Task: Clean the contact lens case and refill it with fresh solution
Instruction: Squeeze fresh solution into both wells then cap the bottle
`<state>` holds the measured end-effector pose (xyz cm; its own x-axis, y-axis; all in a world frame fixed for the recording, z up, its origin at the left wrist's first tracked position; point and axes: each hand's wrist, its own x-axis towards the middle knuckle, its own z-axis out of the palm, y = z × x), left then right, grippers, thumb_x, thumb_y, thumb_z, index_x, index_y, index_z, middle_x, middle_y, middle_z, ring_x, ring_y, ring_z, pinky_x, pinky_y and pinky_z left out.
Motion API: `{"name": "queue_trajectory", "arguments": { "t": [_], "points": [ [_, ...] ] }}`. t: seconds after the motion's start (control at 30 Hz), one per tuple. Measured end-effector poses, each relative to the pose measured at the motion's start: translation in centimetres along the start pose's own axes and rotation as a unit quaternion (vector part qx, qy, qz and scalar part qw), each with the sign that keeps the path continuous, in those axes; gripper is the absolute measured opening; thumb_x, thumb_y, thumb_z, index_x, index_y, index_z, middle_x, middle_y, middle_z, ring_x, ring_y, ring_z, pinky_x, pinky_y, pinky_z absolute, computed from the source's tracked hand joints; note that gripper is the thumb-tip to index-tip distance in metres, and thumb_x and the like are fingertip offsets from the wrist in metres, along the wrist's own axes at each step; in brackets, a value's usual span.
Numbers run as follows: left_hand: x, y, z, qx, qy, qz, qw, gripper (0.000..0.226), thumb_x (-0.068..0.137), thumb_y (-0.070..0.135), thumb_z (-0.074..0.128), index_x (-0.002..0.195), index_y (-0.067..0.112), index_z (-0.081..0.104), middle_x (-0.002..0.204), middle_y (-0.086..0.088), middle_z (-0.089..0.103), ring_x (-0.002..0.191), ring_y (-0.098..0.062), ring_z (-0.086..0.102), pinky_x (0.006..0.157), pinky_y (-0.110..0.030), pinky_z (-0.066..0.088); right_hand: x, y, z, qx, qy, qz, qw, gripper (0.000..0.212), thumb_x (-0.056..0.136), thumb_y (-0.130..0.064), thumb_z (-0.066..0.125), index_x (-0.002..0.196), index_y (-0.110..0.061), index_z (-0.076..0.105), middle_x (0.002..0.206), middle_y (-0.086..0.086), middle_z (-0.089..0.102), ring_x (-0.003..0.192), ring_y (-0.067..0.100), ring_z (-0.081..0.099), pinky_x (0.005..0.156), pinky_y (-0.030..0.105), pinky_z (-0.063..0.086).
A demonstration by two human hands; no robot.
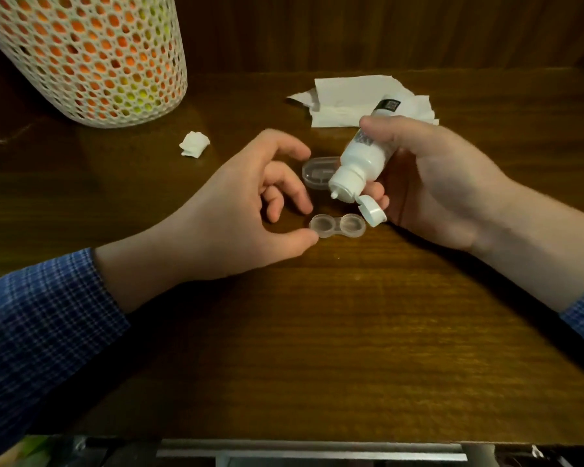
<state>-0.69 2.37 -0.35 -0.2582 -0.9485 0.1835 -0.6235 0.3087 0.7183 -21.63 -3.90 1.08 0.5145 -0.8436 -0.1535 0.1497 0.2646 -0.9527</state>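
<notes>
Lens case (337,226): clear plastic, two round wells joined side by side, both uncapped, lying flat on the wooden counter (317,348) between my two hands. I cannot tell whether the wells hold liquid.

Left hand (246,210): thumb tip touches the case's left well; the other fingers are loosely curled above it, gripping nothing.

Right hand (445,183): fingers and thumb wrapped round one white solution bottle (361,160), tilted nozzle-down toward the case, flip cap (371,210) hanging open. The nozzle sits just above and behind the wells, not touching.

One clear oval lid (314,171) lies just behind the case, partly hidden by the bottle.

Count: one case, one bottle, one lid, one small crumpled tissue wad (194,144), one pile of flat tissue (351,99), one white mesh holder (88,55) showing orange and yellow-green inside.

Bottle label: dark patch with a square code; print too blurred to read.
</notes>
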Motion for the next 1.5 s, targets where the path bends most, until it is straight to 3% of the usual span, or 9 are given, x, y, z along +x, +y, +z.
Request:
{"name": "queue_trajectory", "arguments": {
  "t": [0.3, 1.0, 1.17, 1.27, 1.37, 1.43, 1.5],
  "points": [
    [0.1, -0.1, 0.3, 0.003, 0.004, 0.014, 1.0, 0.081, 0.07, 0.036, 0.085, 0.137, 0.03, 0.041, 0.1, 0.017, 0.073, 0.067, -0.013, 0.065, 0.055, -0.011, 0.049, 0.0, 0.7, 0.1, -0.076, -0.008, -0.04, 0.996, 0.033, 0.094, -0.034, 0.068, 0.116, -0.009, 0.064, 0.074, 0.001, 0.066, 0.054, 0.01, 0.053, 0.048, 0.021, 0.044],
    [0.4, -0.4, 0.4, 0.01, 0.001, 0.014, 1.0, 0.08, 0.072, 0.033, 0.085, 0.139, 0.025, 0.042, 0.099, 0.017, 0.073, 0.066, -0.017, 0.065, 0.054, -0.011, 0.048, 0.0, 0.9, 0.1, -0.115, 0.005, -0.039, 0.993, 0.022, 0.095, -0.035, 0.069, 0.104, -0.015, 0.068, 0.078, -0.003, 0.072, 0.058, 0.01, 0.055, 0.052, 0.021, 0.046],
    [0.3, -0.3, 0.3, 0.001, 0.008, 0.019, 1.0, 0.079, 0.071, 0.033, 0.085, 0.138, 0.026, 0.043, 0.099, 0.013, 0.074, 0.066, -0.017, 0.065, 0.055, -0.014, 0.051, -0.2, 0.5, 0.3, -0.053, 0.008, -0.043, 0.998, 0.025, 0.096, -0.037, 0.066, 0.101, -0.013, 0.065, 0.071, -0.001, 0.067, 0.055, 0.009, 0.055, 0.05, 0.02, 0.046],
    [0.1, 0.0, 0.2, -0.014, 0.056, 0.055, 0.997, 0.083, 0.071, 0.033, 0.085, 0.14, 0.019, 0.041, 0.097, 0.003, 0.071, 0.069, -0.019, 0.066, 0.054, -0.029, 0.055, -0.2, 0.1, 0.3, 0.026, 0.004, -0.036, 0.999, 0.029, 0.098, -0.038, 0.064, 0.103, -0.01, 0.064, 0.07, -0.001, 0.063, 0.054, 0.008, 0.057, 0.05, 0.018, 0.049],
    [0.1, 0.6, 0.2, -0.011, 0.115, 0.114, 0.987, 0.098, 0.069, 0.041, 0.089, 0.144, 0.009, 0.034, 0.108, 0.002, 0.061, 0.079, -0.023, 0.063, 0.059, -0.038, 0.056, -0.3, -0.2, 0.1, 0.118, 0.006, -0.016, 0.993, 0.047, 0.096, -0.034, 0.067, 0.132, -0.006, 0.061, 0.086, 0.006, 0.071, 0.058, 0.009, 0.064, 0.05, 0.017, 0.054],
    [0.3, 1.1, 0.5, 0.002, 0.155, 0.138, 0.978, 0.11, 0.065, 0.047, 0.09, 0.145, 0.004, 0.03, 0.116, -0.002, 0.057, 0.085, -0.019, 0.062, 0.066, -0.032, 0.055, -0.4, -0.4, 0.1, 0.166, 0.005, 0.0, 0.986, 0.051, 0.092, -0.032, 0.071, 0.136, -0.01, 0.061, 0.105, 0.013, 0.074, 0.065, 0.012, 0.069, 0.051, 0.018, 0.057],
    [0.5, 1.9, 1.2, 0.01, 0.194, 0.141, 0.971, 0.115, 0.063, 0.053, 0.09, 0.146, 0.001, 0.03, 0.12, -0.005, 0.055, 0.092, -0.017, 0.061, 0.074, -0.028, 0.053, -0.6, -0.5, 0.1, 0.198, 0.006, 0.015, 0.98, 0.051, 0.086, -0.032, 0.074, 0.132, -0.011, 0.064, 0.107, 0.014, 0.076, 0.066, 0.012, 0.07, 0.049, 0.017, 0.056]
  ]
}}
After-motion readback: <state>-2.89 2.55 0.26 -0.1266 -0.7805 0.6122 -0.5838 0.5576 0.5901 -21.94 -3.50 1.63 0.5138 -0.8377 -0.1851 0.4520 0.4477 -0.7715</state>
